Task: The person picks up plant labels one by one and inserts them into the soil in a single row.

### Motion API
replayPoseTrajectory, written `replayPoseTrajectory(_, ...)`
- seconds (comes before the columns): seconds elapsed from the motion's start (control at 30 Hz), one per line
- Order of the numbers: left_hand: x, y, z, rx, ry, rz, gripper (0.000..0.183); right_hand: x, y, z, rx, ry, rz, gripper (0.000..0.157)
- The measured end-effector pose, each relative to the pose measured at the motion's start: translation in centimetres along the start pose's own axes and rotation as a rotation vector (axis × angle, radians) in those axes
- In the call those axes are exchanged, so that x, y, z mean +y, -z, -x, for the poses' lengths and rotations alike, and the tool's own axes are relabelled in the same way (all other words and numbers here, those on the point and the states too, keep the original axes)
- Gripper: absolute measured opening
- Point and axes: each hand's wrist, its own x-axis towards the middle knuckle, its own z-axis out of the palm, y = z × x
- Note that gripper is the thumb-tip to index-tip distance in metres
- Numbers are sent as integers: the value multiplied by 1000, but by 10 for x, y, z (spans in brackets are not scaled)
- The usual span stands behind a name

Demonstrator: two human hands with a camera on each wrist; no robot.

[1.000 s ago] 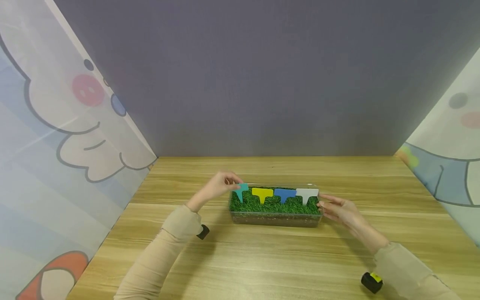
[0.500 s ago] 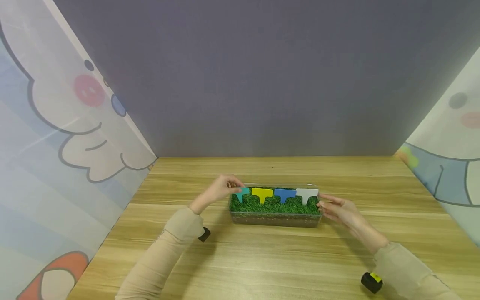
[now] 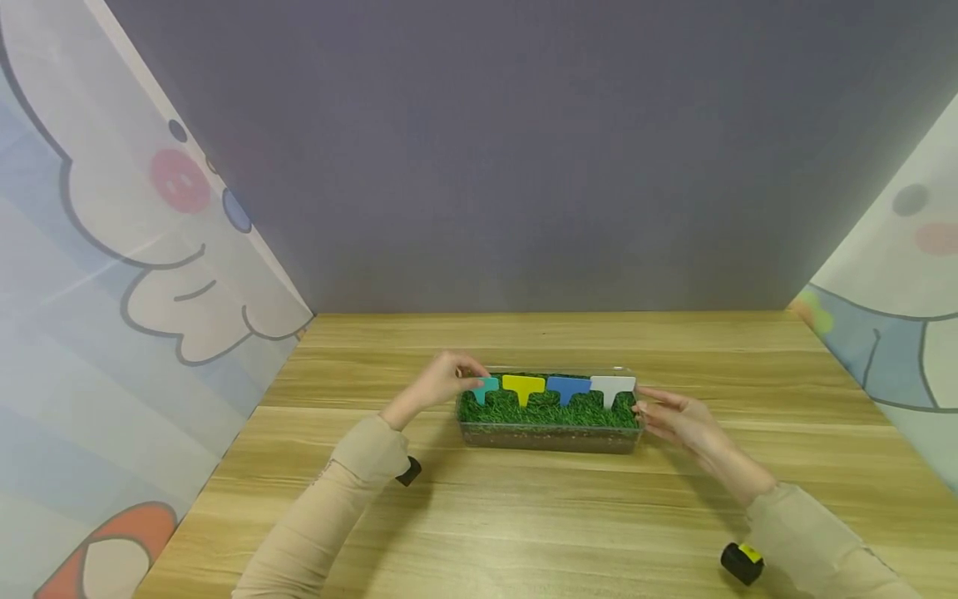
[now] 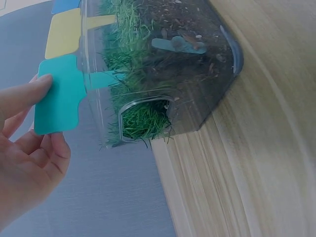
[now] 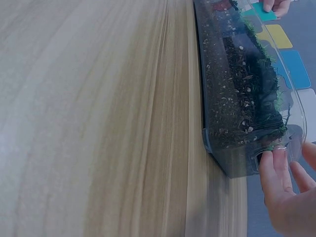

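Note:
Between thumb and fingers, my left hand (image 3: 441, 380) pinches the head of a teal T-shaped plant label (image 4: 59, 96). The label's stem stands down in the grass at the left end of a clear planter box (image 3: 550, 439); its lower tip shows teal through the wall in the left wrist view. My right hand (image 3: 684, 424) holds the box's right end, with fingertips in the handle cutout (image 5: 269, 152). A yellow label (image 3: 523, 383), a blue label (image 3: 569, 386) and a white label (image 3: 614, 384) stand upright in a row beside the teal one.
Green grass (image 3: 546, 416) tops dark soil (image 4: 182, 74) inside the box. The box rests on a wooden table (image 3: 524, 524) in front of a grey wall (image 3: 524, 166). Cartoon-print sheets (image 3: 150, 274) flank the table. Black wrist cameras are worn under both sleeves.
My left hand has lowered the teal label, pushing its stem deeper into the grass until its head is about level with the other labels. My right hand has kept its place.

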Motion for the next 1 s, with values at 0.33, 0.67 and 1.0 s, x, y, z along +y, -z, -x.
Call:
replayPoseTrajectory(0.33,1,-1,1,6,6,-7,13,1,0,0,0,-8,-29,65)
replayPoseTrajectory(0.67,1,-2,1,5,34,-11,14,-2,-1,0,2,-10,-40,65)
replayPoseTrajectory(1.0,1,-2,1,7,45,-14,15,-4,-1,0,-7,1,9,66)
